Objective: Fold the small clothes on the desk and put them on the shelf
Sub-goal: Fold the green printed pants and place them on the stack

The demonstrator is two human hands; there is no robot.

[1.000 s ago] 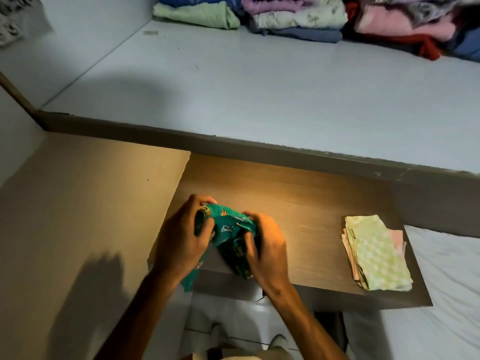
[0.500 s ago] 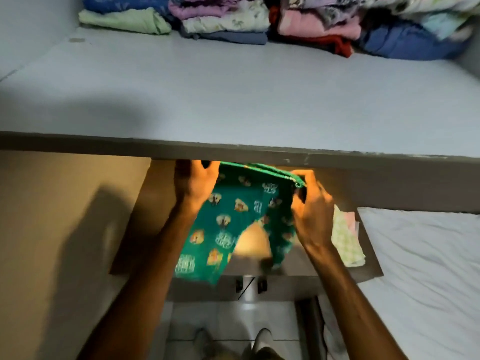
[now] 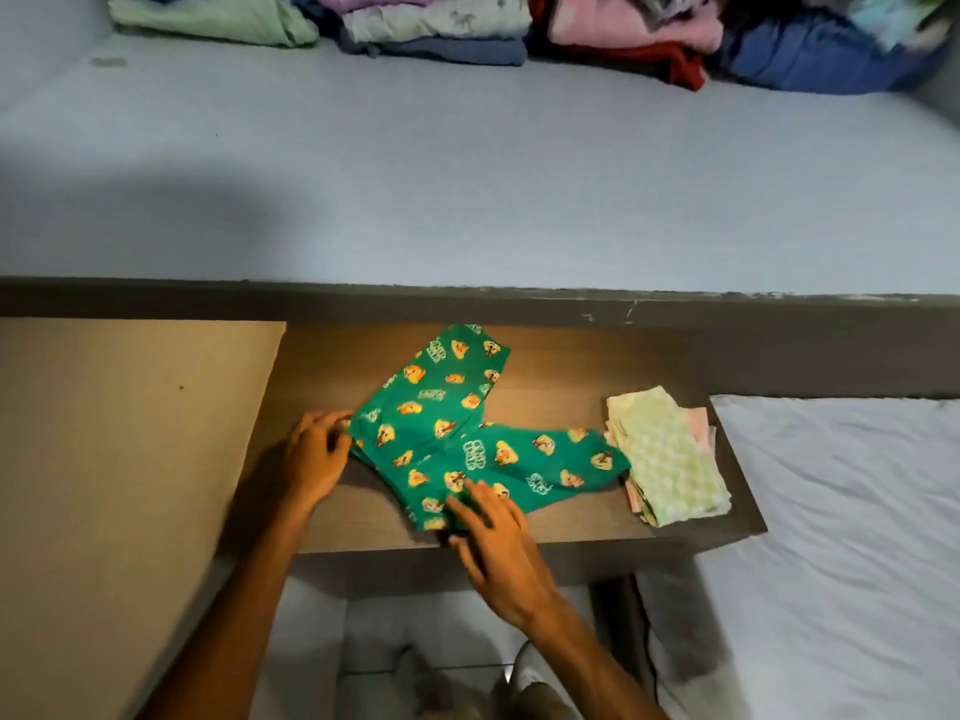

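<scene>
Spreading green printed pants [image 3: 457, 433] flat on the brown surface [image 3: 571, 366], legs splayed in a V: one leg toward the far edge, the other toward the right, its cuff touching or overlapping the folded pale-green stack [image 3: 670, 459]. Waistband end at the left, near the front edge.

Left hand [image 3: 317, 457] at the waistband corner, fingers [image 3: 327, 423] curled at the fabric edge; pinched on it or just resting against it, cannot tell. Right hand [image 3: 498, 543] flat on the lower waistband area near the front edge, fingers [image 3: 467, 506] extended and slightly apart, pressing cloth down, not gripping.

Step, by judgement: laying out and smoothing, first fold not yet made. Fabric looks mostly flat, some bunching under the left corner.

Next move likely calls for:
- bringing one leg over the other so both lie aligned, crotch seam as hinge
- pinning the waistband with one hand while the other carries the leg across
- keeping the right cuff clear of the stack so nothing gets dragged
- then folding lengthwise down to about the stack's footprint

Thin knit, light, probably slides easily on the smooth surface; needs a hold-down during each fold.

Placement afterward: grey shelf [image 3: 467, 174] directly behind and above the surface, piles of folded clothes [image 3: 441, 28] along its back, wide bare area in front of them. Stack on the right also not yet on the shelf, so task looks early to mid.
</scene>
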